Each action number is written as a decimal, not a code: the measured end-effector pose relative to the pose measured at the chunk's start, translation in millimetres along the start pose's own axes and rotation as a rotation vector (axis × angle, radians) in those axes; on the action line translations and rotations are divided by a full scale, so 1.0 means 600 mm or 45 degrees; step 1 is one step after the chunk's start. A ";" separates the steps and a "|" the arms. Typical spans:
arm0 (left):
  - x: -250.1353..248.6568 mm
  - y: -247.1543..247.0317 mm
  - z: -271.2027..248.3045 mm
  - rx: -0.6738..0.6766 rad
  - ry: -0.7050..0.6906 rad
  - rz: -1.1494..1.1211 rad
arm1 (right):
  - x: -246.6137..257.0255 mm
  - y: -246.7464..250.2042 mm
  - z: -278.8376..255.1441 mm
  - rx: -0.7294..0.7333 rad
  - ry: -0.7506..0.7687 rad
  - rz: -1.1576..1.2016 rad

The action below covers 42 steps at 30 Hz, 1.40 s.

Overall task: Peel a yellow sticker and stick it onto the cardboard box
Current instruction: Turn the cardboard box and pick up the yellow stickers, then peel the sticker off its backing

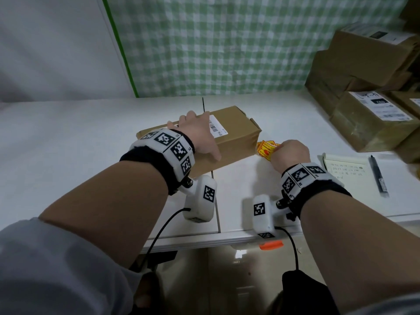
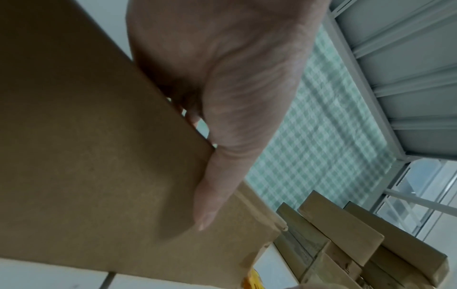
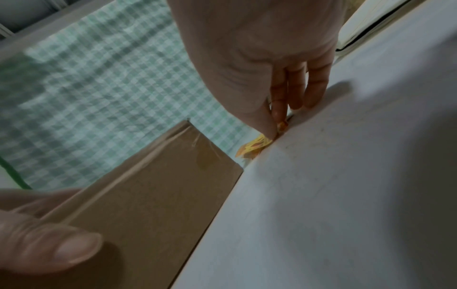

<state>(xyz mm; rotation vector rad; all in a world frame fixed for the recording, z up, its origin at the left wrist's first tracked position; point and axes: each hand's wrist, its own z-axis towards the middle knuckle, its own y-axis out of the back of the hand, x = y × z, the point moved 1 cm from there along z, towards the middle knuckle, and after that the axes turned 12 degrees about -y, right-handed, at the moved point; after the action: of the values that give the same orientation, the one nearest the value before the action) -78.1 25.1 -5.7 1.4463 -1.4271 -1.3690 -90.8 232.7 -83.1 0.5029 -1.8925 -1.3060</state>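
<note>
A long brown cardboard box [image 1: 236,137] with a white barcode label [image 1: 216,126] lies on the white table [image 1: 68,144]. My left hand [image 1: 200,137] grips it: the fingers reach over the top and the thumb [image 2: 210,205] presses flat on the near side [image 2: 86,156]. Just right of the box lies a small bunch of yellow stickers [image 1: 266,149] with red print. My right hand [image 1: 281,148] pinches them between thumb and forefinger, low on the table. The right wrist view shows that pinch [image 3: 272,127] on the stickers [image 3: 252,148], the box end [image 3: 148,195] and my left thumb [image 3: 49,244].
Several taped cardboard parcels [image 1: 368,92] are stacked at the table's right rear. An open notebook [image 1: 345,171] with a black pen [image 1: 377,176] lies right of my right hand. A green checked cloth [image 1: 227,42] hangs behind. The table's near edge [image 1: 204,239] carries an orange clip [image 1: 271,245].
</note>
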 end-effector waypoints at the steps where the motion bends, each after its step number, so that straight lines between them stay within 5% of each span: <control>1: 0.000 0.001 -0.001 0.008 -0.014 0.002 | -0.001 0.001 0.001 -0.019 -0.020 0.046; 15: -0.004 0.001 -0.003 0.057 -0.029 0.097 | 0.000 -0.006 0.031 0.029 -0.106 0.141; 25: -0.013 0.005 -0.019 0.098 -0.086 0.179 | -0.008 0.016 0.006 0.115 0.053 -0.013; 32: -0.014 0.007 -0.028 -0.004 -0.108 0.112 | -0.021 0.068 -0.023 0.002 0.071 0.462; 38: -0.032 0.022 -0.059 -0.448 -0.521 -0.348 | -0.012 0.110 -0.085 0.409 0.247 0.959; 42: -0.041 0.028 -0.086 -0.492 -0.636 -0.526 | 0.004 0.131 -0.142 0.653 0.411 1.000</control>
<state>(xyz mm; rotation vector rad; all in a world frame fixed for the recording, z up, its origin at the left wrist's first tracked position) -29.1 35.9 26.9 1.2284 -1.0758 -2.2489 -18.3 210.4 4.9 0.1564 -1.8432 -0.2150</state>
